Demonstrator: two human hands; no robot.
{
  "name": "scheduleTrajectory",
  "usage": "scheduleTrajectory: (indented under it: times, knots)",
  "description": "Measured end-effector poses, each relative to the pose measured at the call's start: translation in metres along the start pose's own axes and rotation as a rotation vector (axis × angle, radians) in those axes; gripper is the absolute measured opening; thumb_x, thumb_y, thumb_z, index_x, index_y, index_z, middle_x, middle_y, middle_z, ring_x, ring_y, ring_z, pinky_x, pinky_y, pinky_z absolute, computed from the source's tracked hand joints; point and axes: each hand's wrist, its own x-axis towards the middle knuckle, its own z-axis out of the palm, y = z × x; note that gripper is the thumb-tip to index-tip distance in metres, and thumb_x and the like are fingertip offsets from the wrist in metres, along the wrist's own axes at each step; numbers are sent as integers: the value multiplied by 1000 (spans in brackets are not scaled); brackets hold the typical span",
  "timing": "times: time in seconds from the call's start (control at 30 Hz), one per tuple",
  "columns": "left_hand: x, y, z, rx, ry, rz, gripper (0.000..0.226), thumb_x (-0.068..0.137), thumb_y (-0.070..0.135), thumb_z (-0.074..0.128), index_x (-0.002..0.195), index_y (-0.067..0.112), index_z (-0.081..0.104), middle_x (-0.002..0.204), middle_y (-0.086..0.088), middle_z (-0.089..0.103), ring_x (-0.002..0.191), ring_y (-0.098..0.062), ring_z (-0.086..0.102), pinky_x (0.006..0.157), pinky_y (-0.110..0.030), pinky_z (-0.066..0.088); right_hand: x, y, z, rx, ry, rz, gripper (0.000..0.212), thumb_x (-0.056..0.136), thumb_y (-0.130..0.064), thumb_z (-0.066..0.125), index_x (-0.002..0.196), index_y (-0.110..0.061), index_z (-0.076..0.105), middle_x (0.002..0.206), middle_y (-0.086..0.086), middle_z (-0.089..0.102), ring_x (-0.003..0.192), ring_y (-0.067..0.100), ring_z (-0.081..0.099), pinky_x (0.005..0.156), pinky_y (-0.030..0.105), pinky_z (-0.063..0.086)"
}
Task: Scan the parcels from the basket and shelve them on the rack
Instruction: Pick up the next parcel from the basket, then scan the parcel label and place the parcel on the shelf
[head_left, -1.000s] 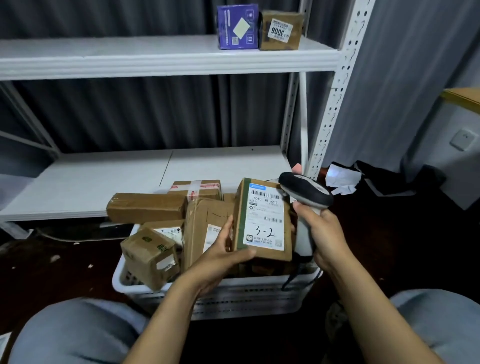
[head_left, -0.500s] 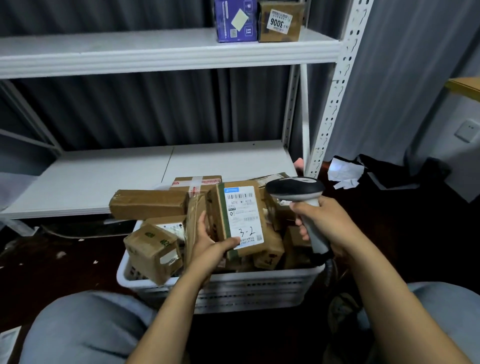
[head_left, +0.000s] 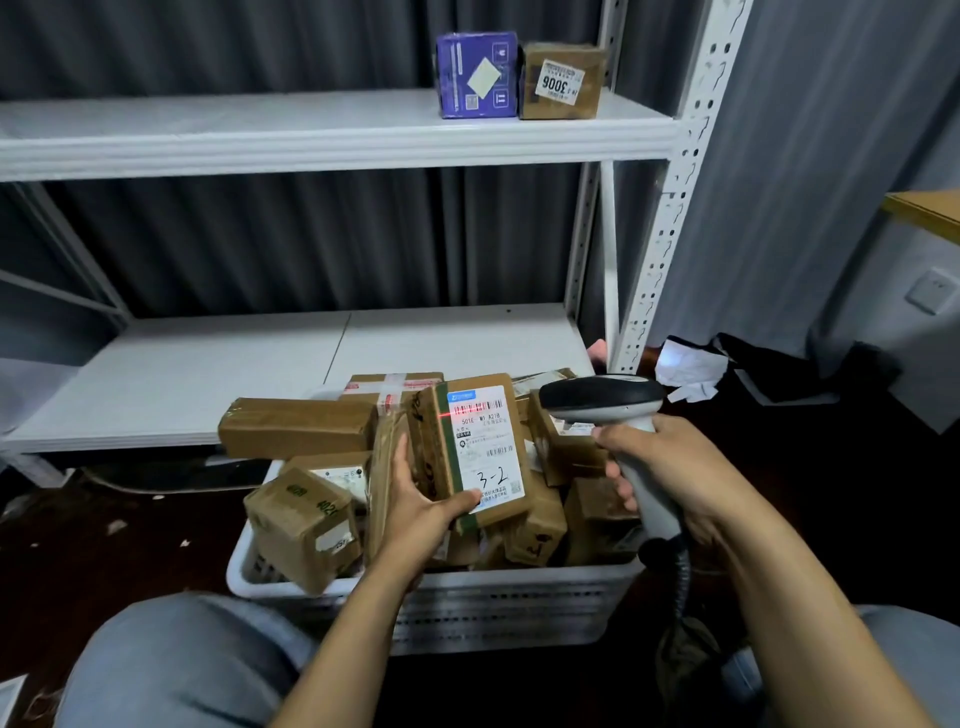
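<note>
One parcel (head_left: 470, 447) is held just above the middle of the basket (head_left: 498, 608), and a red scan line lies across the barcode at the top of its label, so I judge its scan to be under way. The left hand (head_left: 415, 512) grips the parcel's lower left corner, thumb on the front near the handwritten "3-2", fingers up its left side. The right hand (head_left: 675, 467), above the basket's right rim, is curled round the handle of the scanner (head_left: 602, 400), whose head points left at the label.

Under the hands the basket is heaped with brown parcels, most of the work left. Behind the basket stands the white rack (head_left: 670, 249). High above the basket, on the rack's upper shelf, a blue box (head_left: 477, 75) and a brown box (head_left: 563, 80) stand touching: only two are shelved, so this looks like an early stage.
</note>
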Motion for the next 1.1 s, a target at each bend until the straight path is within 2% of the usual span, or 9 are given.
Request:
scheduleTrajectory:
  times: [0.23, 0.4, 0.53, 0.7, 0.8, 0.83, 0.93, 1.1]
  knots:
    - [-2, 4, -1, 2, -16, -12, 109, 75, 8, 79, 153, 31, 6, 159, 2, 22, 143, -24, 25, 112, -43, 28, -1, -2, -1, -20, 9, -25, 15, 90, -15, 64, 77, -8, 59, 56, 7, 56, 42, 16, 48, 42, 24, 42]
    - [0, 3, -8, -7, 8, -45, 110, 72, 15, 83, 151, 39, 10, 154, 0, 35, 140, -25, 33, 114, -48, 30, -3, -6, 1, -23, 25, -53, 15, 91, -13, 63, 79, -6, 59, 57, 9, 56, 42, 17, 47, 41, 25, 42]
    - [2, 15, -12, -29, 19, -44, 108, 70, 22, 85, 149, 43, 14, 146, 2, 46, 132, -25, 44, 108, -55, 38, -4, -17, 4, -25, 30, -100, 14, 90, -15, 64, 80, -6, 61, 58, 8, 57, 45, 18, 50, 45, 27, 44]
    - [22, 62, -23, -243, 35, 18, 80, 80, 17, 76, 143, 35, 29, 128, -5, 62, 111, -23, 63, 98, -50, 50, 3, -61, 12, -5, 33, -203, 16, 90, -18, 65, 80, -6, 60, 58, 8, 58, 45, 18, 51, 48, 28, 45]
    - [37, 113, -34, -331, 65, 57, 61, 88, 27, 68, 140, 31, 36, 121, -5, 65, 104, -22, 65, 94, -48, 52, 15, -100, 20, -22, 58, -290, 17, 90, -19, 66, 84, -5, 59, 60, 9, 56, 46, 18, 51, 46, 27, 45]
    - [43, 131, -38, -343, 83, 64, 57, 89, 30, 65, 139, 29, 38, 122, -4, 64, 104, -21, 63, 91, -46, 53, 19, -112, 23, -34, 73, -316, 18, 90, -19, 66, 83, -5, 58, 58, 9, 55, 44, 18, 50, 44, 26, 44]
    - [64, 192, -54, -417, 124, 79, 45, 93, 31, 60, 134, 25, 44, 117, -3, 63, 96, -20, 62, 68, -33, 53, 33, -151, 30, -43, 102, -391, 19, 90, -20, 65, 82, -6, 56, 57, 10, 53, 43, 19, 50, 44, 26, 43]
    - [100, 275, -68, -493, 112, 23, 20, 93, 35, 58, 108, 22, 61, 84, -4, 67, 67, -19, 64, 39, -30, 51, 70, -206, 41, -97, 164, -507, 13, 86, -16, 64, 77, -8, 59, 54, 9, 53, 45, 22, 52, 45, 27, 45]
